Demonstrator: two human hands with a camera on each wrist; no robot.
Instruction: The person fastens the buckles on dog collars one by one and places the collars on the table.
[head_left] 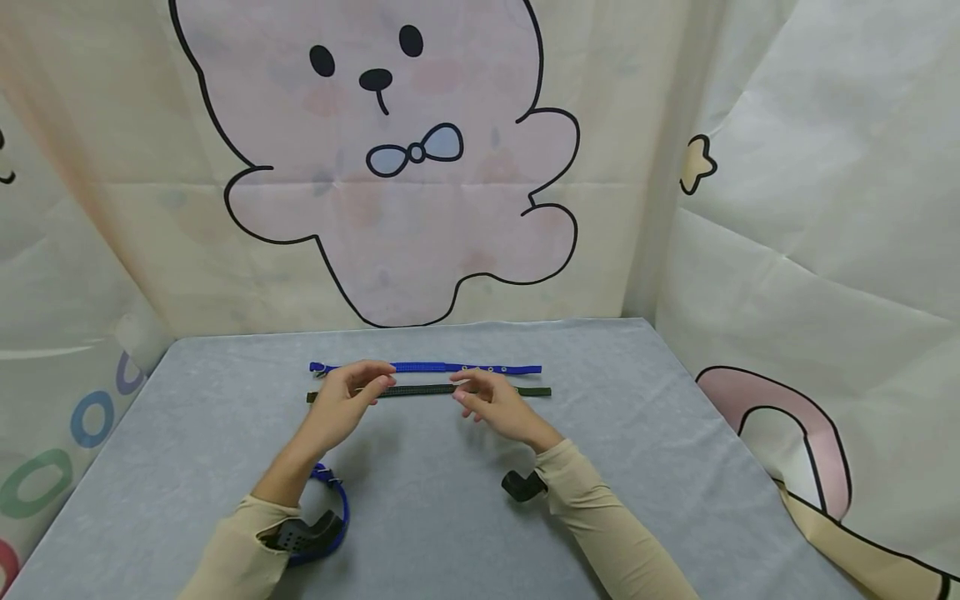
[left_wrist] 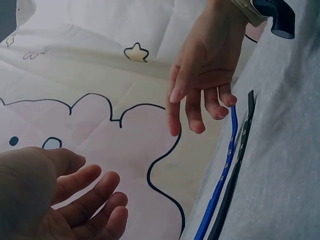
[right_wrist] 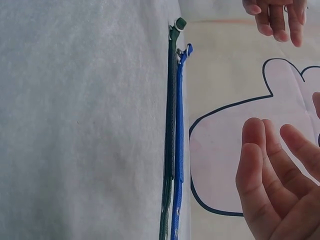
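Two strap collars with metal buckles and eyelets lie stretched out side by side across the far part of the table: a blue collar (head_left: 423, 367) behind and a dark green collar (head_left: 420, 390) in front. My left hand (head_left: 339, 407) hovers over their left part, fingers relaxed and holding nothing. Over the right part hangs my right hand (head_left: 501, 406), also with loosely bent fingers around nothing. In the right wrist view the green collar's buckle (right_wrist: 179, 24) shows at its far end. A second blue collar (head_left: 346, 508), curved into a loop, lies under my left wrist, partly hidden by it.
A grey-blue cloth covers the table (head_left: 420, 517). Behind it hangs a curtain (head_left: 600, 275) with a printed bear, and printed side curtains stand left and right. Each wrist carries a dark camera mount, such as the right mount (head_left: 522, 486).
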